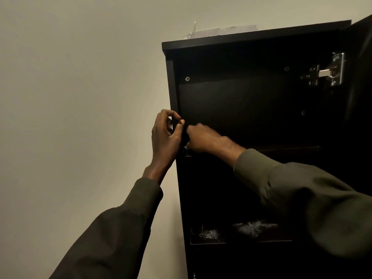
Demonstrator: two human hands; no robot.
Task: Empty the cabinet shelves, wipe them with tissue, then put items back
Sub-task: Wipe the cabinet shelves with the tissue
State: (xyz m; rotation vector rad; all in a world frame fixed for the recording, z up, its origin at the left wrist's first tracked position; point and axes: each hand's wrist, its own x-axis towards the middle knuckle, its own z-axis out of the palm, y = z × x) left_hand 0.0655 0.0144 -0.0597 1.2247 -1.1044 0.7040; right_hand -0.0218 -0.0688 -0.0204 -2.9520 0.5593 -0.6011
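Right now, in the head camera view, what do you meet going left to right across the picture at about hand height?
Bare wall → left hand, fingertips pinched together at the cabinet's left front edge → right hand, reaching into the top compartment → dark cabinet back panel → open door at the right edge.

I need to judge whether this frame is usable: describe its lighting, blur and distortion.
Head view: dim, warm light; the wall is evenly lit, while the cabinet interior is nearly black and hides shelf detail. The hinge catches a bright glint. The right hand is slightly motion-blurred; the left hand is sharper. Wide-angle distortion tilts the cabinet edges.
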